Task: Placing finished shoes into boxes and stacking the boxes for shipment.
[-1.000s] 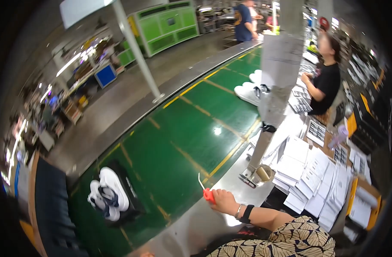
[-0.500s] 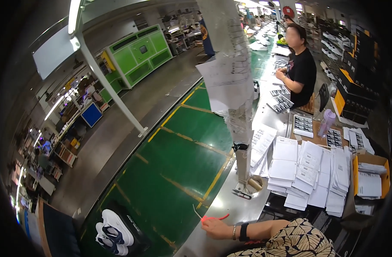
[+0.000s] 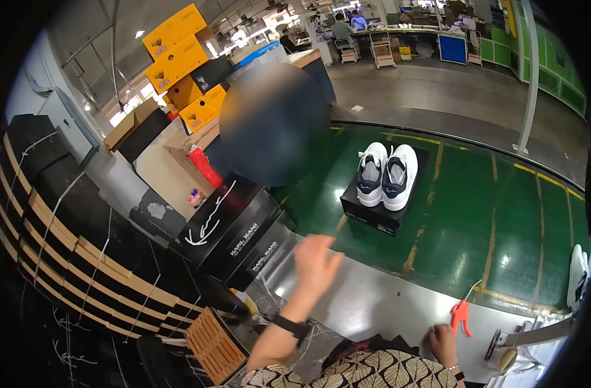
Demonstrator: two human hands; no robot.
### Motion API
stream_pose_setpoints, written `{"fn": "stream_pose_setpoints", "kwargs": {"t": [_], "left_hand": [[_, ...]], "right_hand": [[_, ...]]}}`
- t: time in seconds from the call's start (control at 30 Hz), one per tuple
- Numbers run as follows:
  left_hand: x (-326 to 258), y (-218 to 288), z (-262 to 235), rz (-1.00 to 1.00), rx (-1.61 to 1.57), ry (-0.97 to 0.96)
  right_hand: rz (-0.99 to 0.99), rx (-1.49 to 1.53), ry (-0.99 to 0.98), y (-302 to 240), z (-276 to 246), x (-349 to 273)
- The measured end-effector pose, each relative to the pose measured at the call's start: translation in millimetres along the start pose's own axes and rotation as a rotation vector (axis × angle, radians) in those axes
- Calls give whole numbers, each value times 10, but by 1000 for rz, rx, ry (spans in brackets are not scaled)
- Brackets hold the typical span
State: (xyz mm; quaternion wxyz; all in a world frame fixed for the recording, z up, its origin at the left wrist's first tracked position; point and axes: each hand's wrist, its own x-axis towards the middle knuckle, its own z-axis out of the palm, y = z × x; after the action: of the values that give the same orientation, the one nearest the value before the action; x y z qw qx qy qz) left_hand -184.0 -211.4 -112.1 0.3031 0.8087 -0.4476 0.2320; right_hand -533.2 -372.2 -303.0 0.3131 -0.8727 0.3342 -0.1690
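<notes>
My left hand (image 3: 316, 262), smeared by motion, is raised over the near metal ledge with the thumb apart from the fingers. It looks open, and nothing shows in it. A pair of white sneakers (image 3: 387, 176) with dark heels stands on a black shoebox (image 3: 373, 216) on the green belt, beyond that hand. My right hand (image 3: 443, 343) rests on the metal ledge with its fingers curled in; no object shows in them. Just beside it lies a red air blow gun (image 3: 461, 317) with a thin bent nozzle, apart from the fingers.
Black shoeboxes (image 3: 243, 233) stand left of the belt, below a dark blurred rounded shape (image 3: 276, 129). Strapped stacks of black boxes (image 3: 82, 258) and a slatted wooden stool (image 3: 214, 346) are at left. Yellow boxes (image 3: 179, 55) rise behind. Another white shoe (image 3: 578, 278) shows at right.
The view has swung left, toward the shoebox with the sneakers. My right hand has let go of the red air blow gun, which now lies on the ledge. My left hand has come into view.
</notes>
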Motion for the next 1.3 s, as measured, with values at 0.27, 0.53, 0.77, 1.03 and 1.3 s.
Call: {"fn": "stream_pose_setpoints", "kwargs": {"t": [0.27, 0.53, 0.77, 1.03, 1.3], "left_hand": [[-212, -1278, -851, -668, 929, -88], [-767, -1923, -1462, -877, 845, -103], [-846, -1900, -1342, -635, 1136, -293], [-956, -1775, -1287, -461, 1058, -59], [-842, -1746, -1313, -662, 968, -194]], "right_hand": [[67, -4, 28, -217, -149, 107], [55, -15, 0, -273, -158, 116], [60, -55, 37, -186, -121, 110], [35, 7, 82, -96, -92, -63], [122, -22, 79, 33, -219, -220]]}}
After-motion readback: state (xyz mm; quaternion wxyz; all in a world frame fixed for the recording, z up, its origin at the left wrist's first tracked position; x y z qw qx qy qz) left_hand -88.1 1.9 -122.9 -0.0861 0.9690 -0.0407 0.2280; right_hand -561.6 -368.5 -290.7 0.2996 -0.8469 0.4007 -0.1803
